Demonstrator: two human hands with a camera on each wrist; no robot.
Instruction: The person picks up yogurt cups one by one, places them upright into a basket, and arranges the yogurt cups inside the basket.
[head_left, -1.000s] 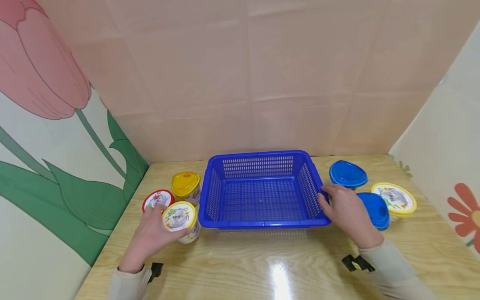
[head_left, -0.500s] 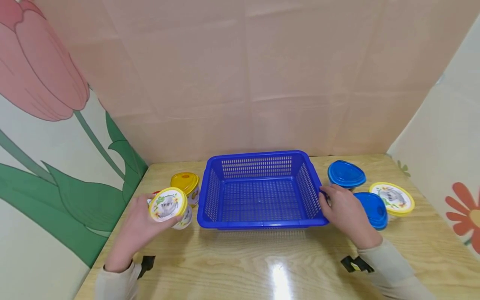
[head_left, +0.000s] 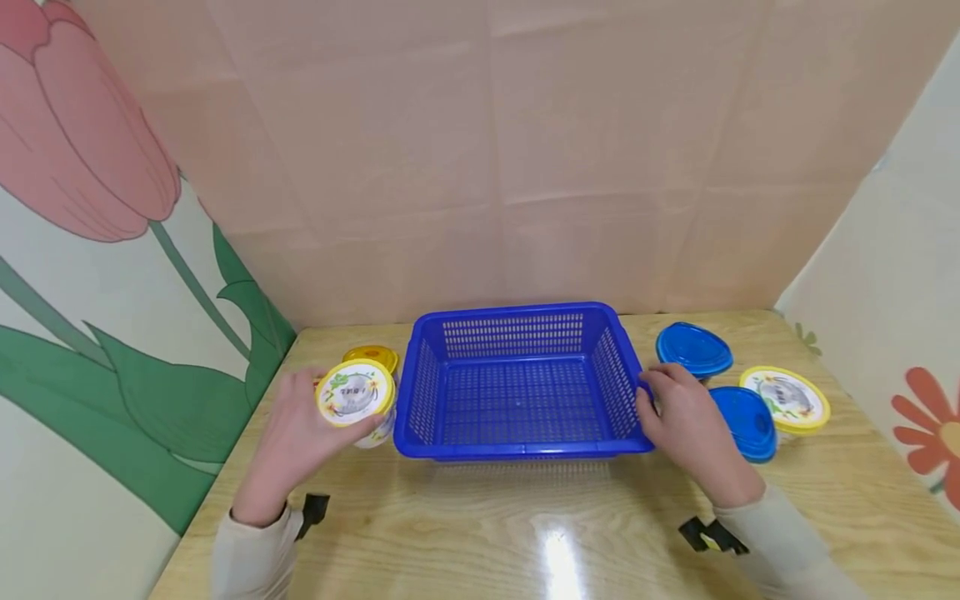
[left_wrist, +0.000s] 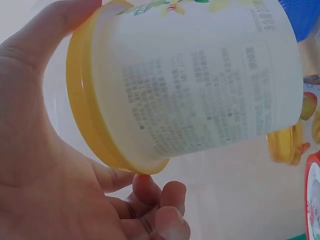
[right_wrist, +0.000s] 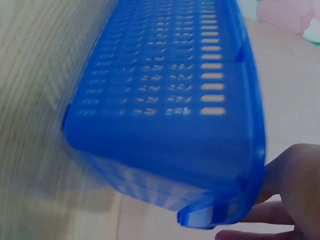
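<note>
My left hand (head_left: pixel 296 433) grips a white printed tub with a yellow rimmed lid (head_left: pixel 356 392), thumb on its near side. In the left wrist view the tub (left_wrist: pixel 200 85) lies across the picture with the fingers at its lid. It is just left of a blue plastic basket (head_left: pixel 517 451) with slotted walls, and nothing lies inside the basket. My right hand (head_left: pixel 688 429) holds the basket's right rim. In the right wrist view, fingers (right_wrist: pixel 272 212) show behind the basket corner (right_wrist: pixel 220 210).
Behind the held tub stands a yellow-lidded cup (head_left: pixel 372 357). A red-lidded tub (left_wrist: pixel 314 195) is mostly hidden in the head view. Right of the basket stand two blue-lidded cups (head_left: pixel 693 348) and a wide yellow-rimmed tub (head_left: pixel 785 398). Walls border the wooden table (head_left: pixel 480 525).
The left hand has raised the yellow-lidded tub, first carrying it left, then back right toward the basket. My right hand stays at the basket's rim, and the basket has hardly moved.
</note>
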